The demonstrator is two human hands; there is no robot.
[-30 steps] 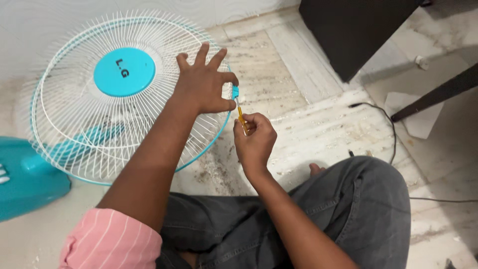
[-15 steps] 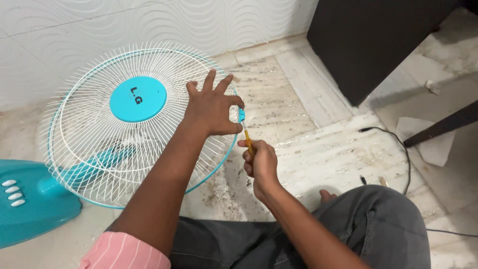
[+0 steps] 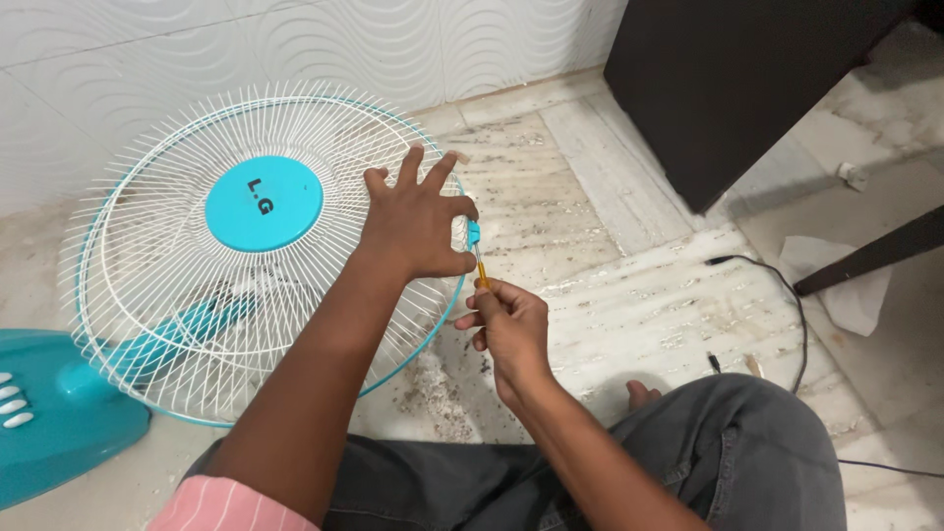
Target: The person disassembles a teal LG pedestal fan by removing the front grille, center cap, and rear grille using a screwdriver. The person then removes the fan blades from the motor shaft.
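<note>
Colours: a white wire fan guard (image 3: 197,295) with a blue rim, a round blue cap (image 3: 264,203) in its middle, and a blue fan base (image 3: 59,423) at the left.
Where the fan is: it lies on the stone floor (image 3: 610,285), next to the white wall (image 3: 197,49), with the guard facing up.
Left hand (image 3: 418,221): the fingers are spread wide on the guard. The thumb and first finger pinch the rim on both sides of a small blue clip (image 3: 474,233).
Right hand (image 3: 511,329): it is curled shut around a thin yellow screwdriver (image 3: 481,267). The tip points up into the clip.
Step now: it looks like the person is working the screw in the clip that keeps the guard shut. Whether the screw goes in or out cannot be told.
Next move needs: likely a still left hand, the tip kept straight in the screw, and small turns so it does not slip.
Also there: a dark cabinet (image 3: 728,79), a black cord (image 3: 787,295), a crumpled white paper (image 3: 851,280), and the person's grey trousers (image 3: 728,462) and pink sleeve (image 3: 236,506).
Counts: one fan, one guard, one cap, one clip in view, one screwdriver, two hands, one cord, four white buttons (image 3: 12,401) on the base.
</note>
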